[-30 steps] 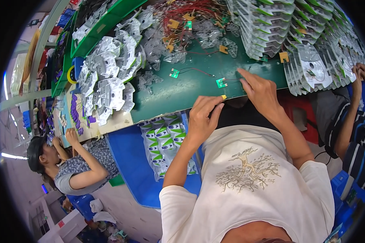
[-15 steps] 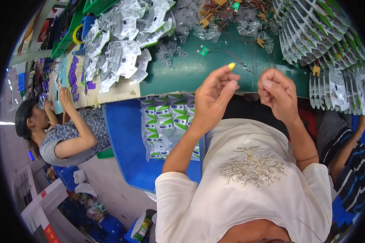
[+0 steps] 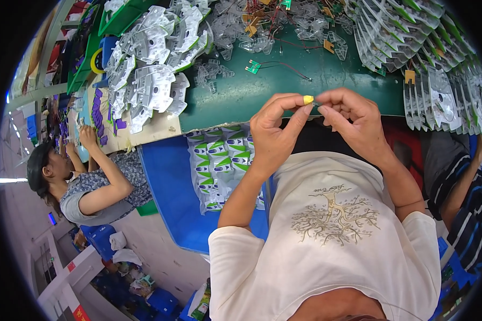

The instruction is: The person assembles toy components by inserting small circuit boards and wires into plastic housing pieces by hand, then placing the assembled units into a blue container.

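My left hand (image 3: 277, 128) is closed in a pinch, thumb against an index fingertip wrapped in yellow tape (image 3: 308, 99). My right hand (image 3: 354, 122) meets it at the fingertips, its thumb and index finger also closed. A tiny clear-and-dark piece (image 3: 315, 105) shows between the two pinches, too small to name. Beyond the hands, a small green circuit board (image 3: 254, 67) lies on the green tabletop (image 3: 214, 111). From it a thin dark red wire (image 3: 289, 66) runs rightward to a small tip.
Clear plastic parts (image 3: 211, 75) and wired boards are heaped at the back. Silver-and-green shells are piled at left (image 3: 154, 88) and stacked at right (image 3: 393, 37). A blue bin (image 3: 168, 206) with bagged packs (image 3: 219, 160) stands below the table's edge. Co-workers sit on both sides.
My right hand has moved left to meet my left hand at the fingertips. My left thumb and index finger, apart before, are now pinched. The view has shifted slightly.
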Demonstrator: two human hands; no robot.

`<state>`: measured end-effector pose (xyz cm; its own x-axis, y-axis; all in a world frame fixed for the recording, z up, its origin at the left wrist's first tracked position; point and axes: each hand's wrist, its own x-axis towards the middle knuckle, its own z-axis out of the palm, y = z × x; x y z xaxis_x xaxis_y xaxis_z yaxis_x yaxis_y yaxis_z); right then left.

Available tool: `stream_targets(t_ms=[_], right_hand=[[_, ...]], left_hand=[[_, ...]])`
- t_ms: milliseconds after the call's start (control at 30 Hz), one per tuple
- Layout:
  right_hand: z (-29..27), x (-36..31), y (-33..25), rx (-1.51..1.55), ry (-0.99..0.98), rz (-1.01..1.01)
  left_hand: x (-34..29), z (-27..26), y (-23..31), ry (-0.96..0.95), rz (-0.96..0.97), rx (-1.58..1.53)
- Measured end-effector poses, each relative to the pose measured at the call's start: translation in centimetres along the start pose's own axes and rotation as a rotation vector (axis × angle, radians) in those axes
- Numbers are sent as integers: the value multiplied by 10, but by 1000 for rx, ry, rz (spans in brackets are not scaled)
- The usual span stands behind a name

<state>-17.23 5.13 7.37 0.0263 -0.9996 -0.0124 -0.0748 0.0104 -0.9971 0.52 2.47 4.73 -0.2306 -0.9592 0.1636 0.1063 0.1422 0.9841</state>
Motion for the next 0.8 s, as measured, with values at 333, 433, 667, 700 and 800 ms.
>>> stream_targets(t_ms=[333, 433, 667, 700, 800], right_hand=[[4, 7, 0, -286, 65, -232], [0, 7, -7, -293, -11, -247], [-5, 26, 19, -72, -321, -156], [-3, 31, 19, -17, -385, -155], [7, 32, 8, -144, -315, -175]], left_hand=[[-1, 12, 0, 99, -32, 10], [-5, 7, 0, 72, -39, 24], [-10, -24, -11, -141, -549, -470], [-9, -29, -13, -187, -648, -694], [-3, -47, -5, -169, -702, -661]])
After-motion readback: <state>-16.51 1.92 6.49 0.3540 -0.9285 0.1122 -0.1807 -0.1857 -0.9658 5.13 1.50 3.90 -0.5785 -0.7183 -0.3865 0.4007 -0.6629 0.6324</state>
